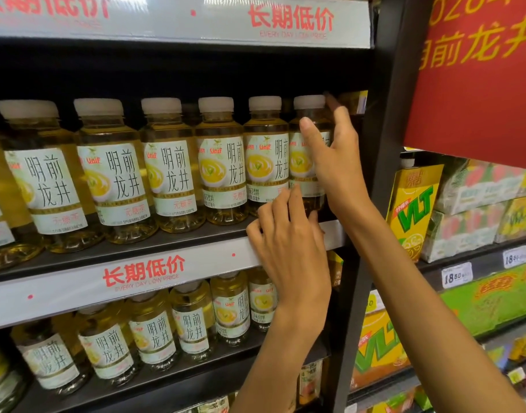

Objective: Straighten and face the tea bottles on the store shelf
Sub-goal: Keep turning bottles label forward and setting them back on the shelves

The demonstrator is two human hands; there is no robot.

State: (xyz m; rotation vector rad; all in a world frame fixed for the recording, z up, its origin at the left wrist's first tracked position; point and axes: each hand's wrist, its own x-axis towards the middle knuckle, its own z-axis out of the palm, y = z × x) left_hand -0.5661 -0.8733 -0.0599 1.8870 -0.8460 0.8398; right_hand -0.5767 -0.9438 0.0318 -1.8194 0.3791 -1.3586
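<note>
The left hand rests loose-fingered at the base of the end tea bottle, at the right of the upper shelf. The right hand grasps that bottle's body. The neighbouring front bottles already face forward; this one likely remains.

You face a dark metal store shelving unit with grey price rails printed in red. A black upright post divides it from the bay on your right, where a red banner hangs above white price tags. Lighting is even.
</note>
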